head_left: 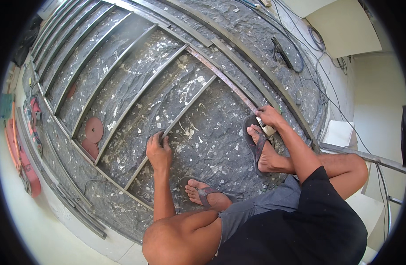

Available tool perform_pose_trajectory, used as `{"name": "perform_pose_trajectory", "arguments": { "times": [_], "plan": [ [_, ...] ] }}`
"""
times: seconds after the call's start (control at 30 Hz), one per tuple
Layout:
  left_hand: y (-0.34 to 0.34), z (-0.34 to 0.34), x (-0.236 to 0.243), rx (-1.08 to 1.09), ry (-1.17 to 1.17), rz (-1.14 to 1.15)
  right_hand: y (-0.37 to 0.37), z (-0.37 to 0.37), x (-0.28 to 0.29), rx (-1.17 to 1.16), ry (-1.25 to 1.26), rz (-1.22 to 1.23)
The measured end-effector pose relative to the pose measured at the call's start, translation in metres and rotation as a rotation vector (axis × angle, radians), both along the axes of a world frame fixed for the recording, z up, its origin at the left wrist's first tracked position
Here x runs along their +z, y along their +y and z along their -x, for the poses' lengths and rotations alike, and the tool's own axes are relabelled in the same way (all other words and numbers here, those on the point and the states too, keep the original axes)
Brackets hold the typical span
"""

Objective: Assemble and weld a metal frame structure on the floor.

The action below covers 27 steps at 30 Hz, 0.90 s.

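My left hand [159, 152] grips a loose-looking metal bar [189, 104], a thin square tube lying across the grey sheet inside a ladder-like metal frame [137, 95]. Its fingers wrap over the tube around mid-length. In my right hand [270, 117] is a tape measure [267, 128], partly hidden by the fingers and close to my right foot. The drawn-out blade [223, 78] runs along the frame's right rail, up to the end of a crossbar [165, 73]. Whether the bar is fixed to the rails, I cannot tell.
Reddish round discs [94, 130] lie between the crossbars at left. Long metal tubes [251, 53] rest beyond the right rail, with cables [322, 66] and a black clamp [282, 55] further right. A red tool [24, 163] and more metal strips [75, 203] lie along the left side.
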State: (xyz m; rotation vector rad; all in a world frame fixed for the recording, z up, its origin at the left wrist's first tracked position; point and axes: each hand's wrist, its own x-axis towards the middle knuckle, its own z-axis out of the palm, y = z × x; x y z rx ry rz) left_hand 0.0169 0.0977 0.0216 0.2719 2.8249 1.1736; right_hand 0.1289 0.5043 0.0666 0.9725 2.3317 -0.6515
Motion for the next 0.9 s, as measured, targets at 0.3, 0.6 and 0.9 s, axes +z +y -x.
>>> {"name": "perform_pose_trajectory", "arguments": {
  "times": [0.3, 0.6, 0.9],
  "plan": [
    [-0.007, -0.003, 0.002, 0.092, 0.205, -0.074, -0.013, 0.01, 0.004, 0.064, -0.014, 0.056],
    [-0.024, -0.099, 0.036, 0.503, -0.243, -0.564, -0.176, 0.014, 0.047, 0.303, -0.139, 0.511],
    [-0.071, -0.154, 0.031, 0.831, -0.426, -0.571, -0.328, -0.012, -0.01, 0.343, -0.276, 0.989]
  ]
}}
